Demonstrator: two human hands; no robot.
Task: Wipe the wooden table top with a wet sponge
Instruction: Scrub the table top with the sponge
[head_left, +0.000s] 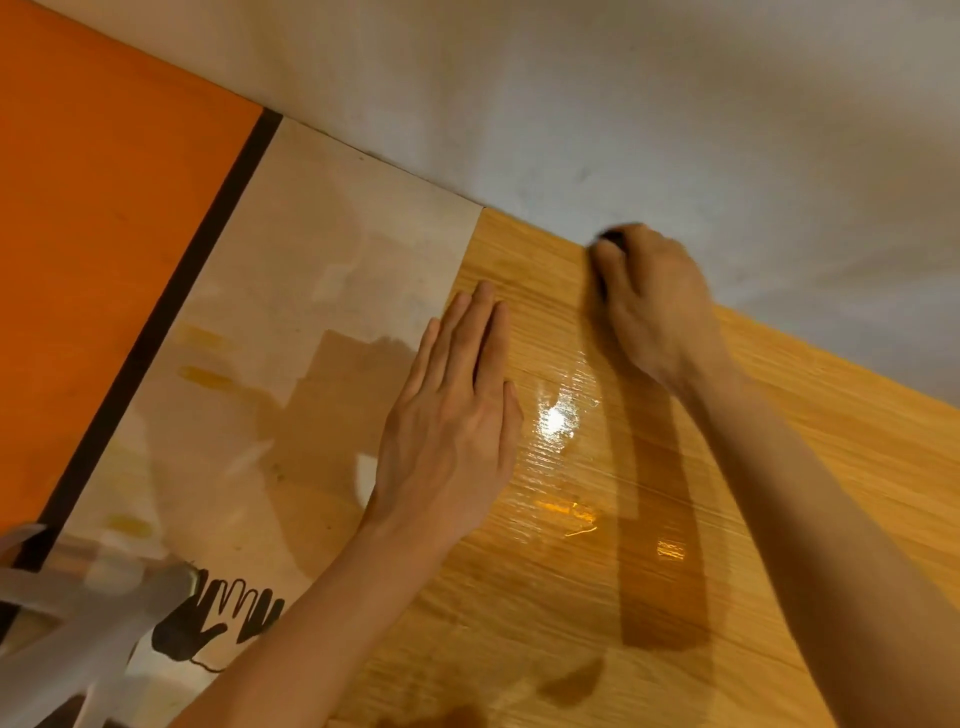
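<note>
Your right hand (652, 296) grips the dark sponge (613, 240) at the upper centre, your left hand (457, 410) lies flat on the worktop (779, 395); only the middle looks wet, the rest seems left.

I see a wooden bench (701, 545) butted against the wall at its far edge, wet sheen mid-surface. My left hand (452, 415) lies flat on it, right hand (654, 301) presses a dark sponge (613, 240) at far edge.
</note>
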